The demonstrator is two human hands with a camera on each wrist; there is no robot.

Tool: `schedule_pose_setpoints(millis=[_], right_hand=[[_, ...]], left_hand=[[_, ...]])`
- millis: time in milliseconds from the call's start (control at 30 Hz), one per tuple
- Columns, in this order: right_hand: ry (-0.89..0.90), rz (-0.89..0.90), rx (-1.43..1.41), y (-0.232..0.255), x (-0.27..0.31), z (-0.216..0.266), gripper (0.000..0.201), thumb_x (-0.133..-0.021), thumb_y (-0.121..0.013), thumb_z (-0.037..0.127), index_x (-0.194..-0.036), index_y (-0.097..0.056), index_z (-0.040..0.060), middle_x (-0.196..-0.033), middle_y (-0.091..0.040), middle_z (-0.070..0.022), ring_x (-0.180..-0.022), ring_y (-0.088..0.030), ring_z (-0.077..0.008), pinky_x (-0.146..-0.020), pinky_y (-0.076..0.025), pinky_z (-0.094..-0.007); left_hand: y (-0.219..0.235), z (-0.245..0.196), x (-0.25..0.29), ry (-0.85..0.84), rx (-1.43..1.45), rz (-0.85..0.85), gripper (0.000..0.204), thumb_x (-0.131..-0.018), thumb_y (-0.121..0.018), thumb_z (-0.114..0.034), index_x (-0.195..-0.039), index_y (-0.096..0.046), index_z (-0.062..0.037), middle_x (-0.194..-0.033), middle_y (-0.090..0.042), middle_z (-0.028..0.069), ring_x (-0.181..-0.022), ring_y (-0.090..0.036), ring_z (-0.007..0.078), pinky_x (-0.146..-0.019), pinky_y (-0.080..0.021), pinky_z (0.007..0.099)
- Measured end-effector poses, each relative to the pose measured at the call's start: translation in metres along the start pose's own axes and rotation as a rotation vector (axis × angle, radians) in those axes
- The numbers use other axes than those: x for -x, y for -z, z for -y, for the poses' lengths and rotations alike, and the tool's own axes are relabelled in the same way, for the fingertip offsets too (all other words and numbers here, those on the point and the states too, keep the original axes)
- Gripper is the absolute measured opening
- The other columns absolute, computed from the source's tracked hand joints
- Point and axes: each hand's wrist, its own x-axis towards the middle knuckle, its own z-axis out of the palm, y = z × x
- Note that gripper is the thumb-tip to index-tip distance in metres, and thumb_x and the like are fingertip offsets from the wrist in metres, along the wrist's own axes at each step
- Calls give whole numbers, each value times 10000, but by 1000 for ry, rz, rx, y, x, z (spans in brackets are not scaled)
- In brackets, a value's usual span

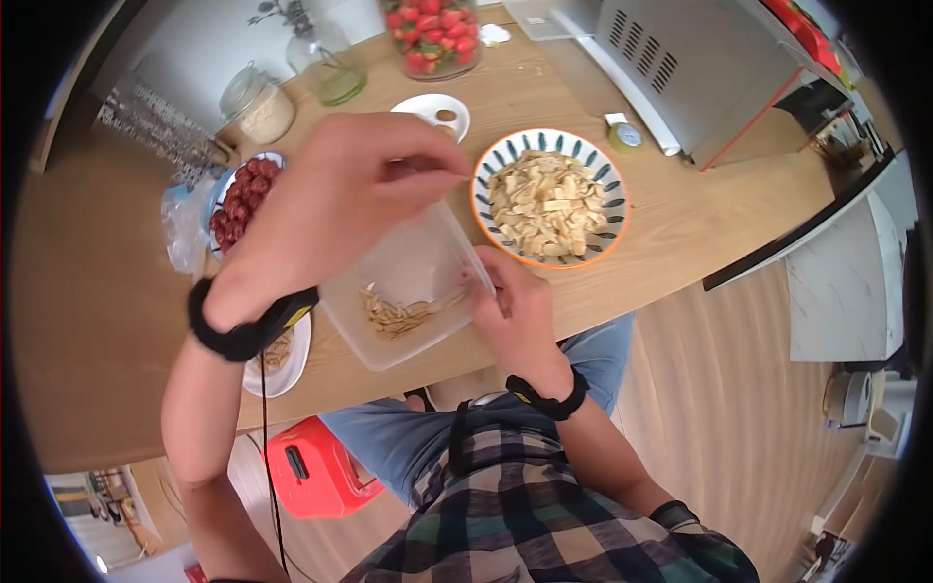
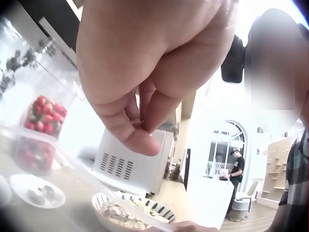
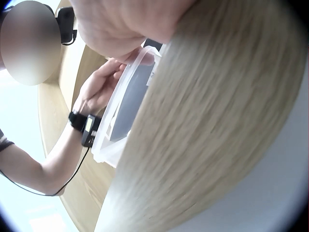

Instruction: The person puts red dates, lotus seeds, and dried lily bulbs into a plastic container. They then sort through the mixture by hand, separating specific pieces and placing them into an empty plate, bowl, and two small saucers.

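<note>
Above a clear plastic container [image 1: 374, 345], my left hand [image 1: 360, 194] is raised with fingers curled and tips together near the bowl's left rim. In the left wrist view the left hand [image 2: 154, 63] shows nothing visible between its fingertips. My right hand [image 1: 520, 316] grips the container's right rim; in the right wrist view, that hand [image 3: 130, 24] is at the edge of the container [image 3: 111, 130]. Thin pale brown strips [image 1: 397, 313] lie in the container's near end. A patterned bowl [image 1: 620, 209] with an orange rim holds many pale slices [image 1: 549, 204].
A bowl of red fruit [image 1: 243, 199] and a plastic bag [image 1: 183, 233] lie left. Below them is a white plate [image 1: 296, 360], partly covered. Behind stand a small white dish [image 1: 413, 103], glass jar [image 1: 255, 107], vase [image 1: 330, 73], strawberry container [image 1: 432, 39] and white appliance [image 1: 671, 73].
</note>
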Motion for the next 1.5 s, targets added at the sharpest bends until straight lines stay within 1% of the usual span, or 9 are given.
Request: schedule_pose_setpoints(millis=[167,300,500,567,700,767,1200,1300,1500], right_hand=[[42,-3,-50,-2,0,-5,333,-853,-594,-41,-1185,-592,-72,-959,-702,-179,-869,-722,-231,-703,-611,-327],[38,12,-54,1,0,-5,348,-848,-610,-30,-1192,-587,-74,-975,-704,-190,-866,-727,-258,-700,-611,-335],[0,37,-157,-1,0,-5,350,-847,-608,-20,-1192,-584,-80,-990,-700,-203,-851,-729,-269,-697,-603,-344],[-2,30,-147,-2,1,-7,349,-848,-607,-20,-1191,-585,-80,-992,-700,-204,-844,-728,-271,-697,-603,-343],[33,8,-125,-4,1,-11,343,-850,-602,-18,-1186,-589,-85,-995,-700,-209,-845,-727,-277,-703,-603,-350],[19,15,-111,-3,1,-9,342,-850,-600,-18,-1184,-591,-87,-993,-701,-209,-856,-727,-280,-716,-604,-354],[-19,22,-41,0,0,3,348,-846,-561,-64,-1191,-602,-91,-990,-705,-192,-901,-731,-250,-795,-616,-355],[-4,23,-61,0,0,2,346,-844,-562,-66,-1188,-600,-91,-966,-700,-185,-882,-730,-247,-791,-618,-356],[-26,45,-55,1,-1,6,341,-843,-546,-78,-1180,-594,-92,-955,-696,-180,-875,-724,-227,-791,-618,-353]], left_hand=[[-47,20,-61,-252,-257,227,153,-893,-694,-29,-1028,-713,42,-917,-726,115,-814,-665,158,-736,-526,296],[-51,17,-65,-259,-255,244,143,-896,-694,-47,-1004,-717,43,-904,-727,123,-802,-670,183,-726,-522,306],[-4,-4,2,-268,-528,99,122,-842,-709,-24,-948,-714,35,-862,-700,159,-765,-663,293,-688,-519,350],[8,13,28,-132,-724,297,176,-795,-724,-12,-967,-701,19,-900,-675,167,-850,-653,353,-729,-520,397],[-4,48,68,-235,-796,337,320,-757,-735,-3,-1070,-668,-8,-987,-647,154,-963,-637,359,-802,-508,439],[-16,47,74,-88,-781,572,389,-791,-693,-44,-1174,-628,-33,-1029,-610,147,-1003,-603,365,-841,-490,457],[-40,57,74,-244,-605,510,253,-834,-593,-101,-1055,-658,3,-940,-579,174,-865,-617,388,-738,-500,462],[-32,51,64,-51,-555,580,221,-822,-627,-41,-1025,-682,28,-945,-614,184,-879,-640,375,-735,-516,442],[-18,65,58,-134,-409,321,200,-846,-679,71,-1045,-701,57,-943,-678,185,-782,-695,296,-655,-531,355]])
